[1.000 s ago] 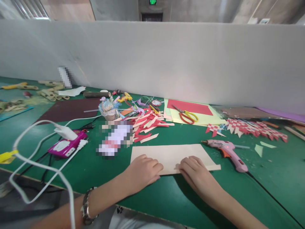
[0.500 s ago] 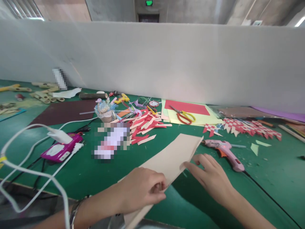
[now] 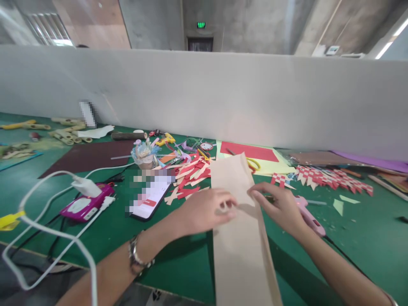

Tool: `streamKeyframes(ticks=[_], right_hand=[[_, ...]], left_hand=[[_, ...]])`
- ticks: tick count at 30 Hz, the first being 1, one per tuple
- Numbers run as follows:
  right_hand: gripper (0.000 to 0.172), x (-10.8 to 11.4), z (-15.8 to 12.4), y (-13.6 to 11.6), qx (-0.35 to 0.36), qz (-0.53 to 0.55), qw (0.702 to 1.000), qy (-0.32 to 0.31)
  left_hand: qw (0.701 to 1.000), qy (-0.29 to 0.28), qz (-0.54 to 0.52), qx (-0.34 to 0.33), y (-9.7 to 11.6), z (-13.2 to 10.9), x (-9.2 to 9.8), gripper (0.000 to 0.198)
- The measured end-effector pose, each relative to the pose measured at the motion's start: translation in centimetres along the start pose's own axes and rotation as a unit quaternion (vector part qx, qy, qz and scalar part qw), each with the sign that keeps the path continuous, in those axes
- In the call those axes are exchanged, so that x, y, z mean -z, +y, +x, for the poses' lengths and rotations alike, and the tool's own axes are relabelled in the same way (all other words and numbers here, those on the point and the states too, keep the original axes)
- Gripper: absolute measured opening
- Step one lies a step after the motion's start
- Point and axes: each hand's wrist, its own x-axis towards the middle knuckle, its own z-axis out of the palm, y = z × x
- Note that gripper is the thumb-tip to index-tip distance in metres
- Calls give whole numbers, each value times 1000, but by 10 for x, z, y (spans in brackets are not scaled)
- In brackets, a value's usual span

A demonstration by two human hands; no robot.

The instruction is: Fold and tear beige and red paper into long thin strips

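A long beige paper sheet (image 3: 237,255) stretches from the near table edge toward the back, with a narrow fold along its right side. My left hand (image 3: 207,210) is over the sheet's left part, fingers loosely curled with nothing visible in them; whether it touches the paper I cannot tell. At the right edge my right hand (image 3: 280,206) pinches the sheet between thumb and fingers. Behind that hand lies a pink glue gun (image 3: 310,219), partly covered. Scissors with a yellow handle (image 3: 254,165) are mostly hidden behind the sheet's far end.
Red and beige paper strips (image 3: 193,172) are heaped left of the sheet, beside a phone (image 3: 151,202). A magenta power strip (image 3: 86,204) with looping white cables stands at left. Red-white woven pieces (image 3: 331,178) lie at right. A grey partition (image 3: 204,93) borders the back.
The sheet has swung from a diagonal to pointing nearly straight away from me, now covering part of the scissors. My left hand has moved up and slightly right; the camera view has tilted up.
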Motion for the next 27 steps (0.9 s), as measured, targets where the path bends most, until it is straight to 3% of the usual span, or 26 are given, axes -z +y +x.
streamKeyframes(ticks=[4,7,10,15,19,22,27], right_hand=[[15,-10,0,-7,-31,61,997,-28],[14,-14,2,-12,-38,97,994,-35],[14,-17,3,-13,-52,115,991,-33],[15,-17,8,-9,-71,157,984,-54],[22,-16,32,-3,-127,256,957,-55],[24,-18,56,2,-149,273,946,-87],[30,-29,78,8,-168,275,944,-66]], left_hand=[[979,193,63,11,-26,53,13,30],[968,250,17,30,-45,84,16,28],[973,227,-22,33,-58,95,14,24],[976,208,-70,13,-68,93,10,28],[981,172,-91,-25,-64,95,7,33],[983,148,-97,-49,-59,97,2,32],[980,171,-97,-26,-62,99,-4,32]])
